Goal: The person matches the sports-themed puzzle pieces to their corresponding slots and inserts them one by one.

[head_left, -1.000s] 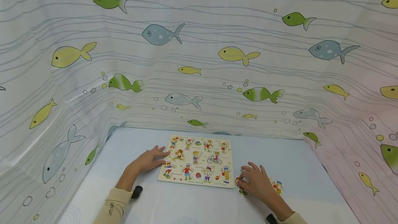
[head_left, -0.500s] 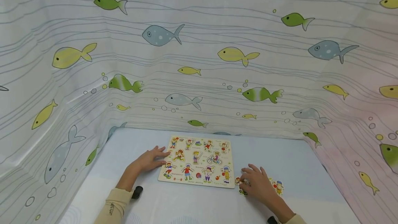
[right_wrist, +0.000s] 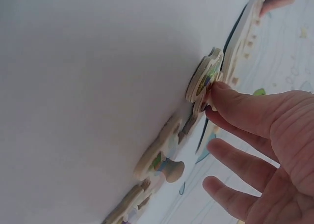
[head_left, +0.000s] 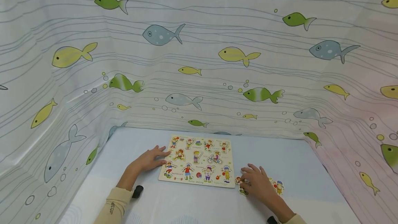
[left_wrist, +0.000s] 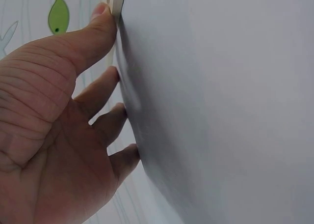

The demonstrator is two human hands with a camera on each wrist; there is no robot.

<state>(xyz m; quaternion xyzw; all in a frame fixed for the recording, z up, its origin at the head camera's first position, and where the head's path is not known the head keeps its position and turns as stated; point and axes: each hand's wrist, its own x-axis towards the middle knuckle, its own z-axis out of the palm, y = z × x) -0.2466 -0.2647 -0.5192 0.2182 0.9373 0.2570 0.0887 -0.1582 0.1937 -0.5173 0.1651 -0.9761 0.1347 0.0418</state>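
Observation:
A wooden puzzle board (head_left: 217,185) lies flat on the table, printed with children playing sports. My left hand (head_left: 153,159) rests at its left edge, fingers spread. In the left wrist view the left thumb (left_wrist: 100,35) touches the board's edge, while other fingertips rest on the tabletop. Just right of the board, my right hand (head_left: 258,182) pinches a flat wooden puzzle piece (right_wrist: 200,81) between thumb and index finger; in the head view this skateboarder-like piece (head_left: 241,190) is partly covered. The other right fingers stay loosely bent, off the piece.
More puzzle pieces lie by the right hand, one a figure in yellow (head_left: 278,186). A wooden knob (right_wrist: 174,170) stands up from one nearby piece in the right wrist view. Fish-patterned curtain walls (head_left: 199,85) enclose the pale table (head_left: 174,203) at back and sides.
Over the last second the right hand shifts very slightly, its fingers closing a little over the piece. The left hand and the board stay in place.

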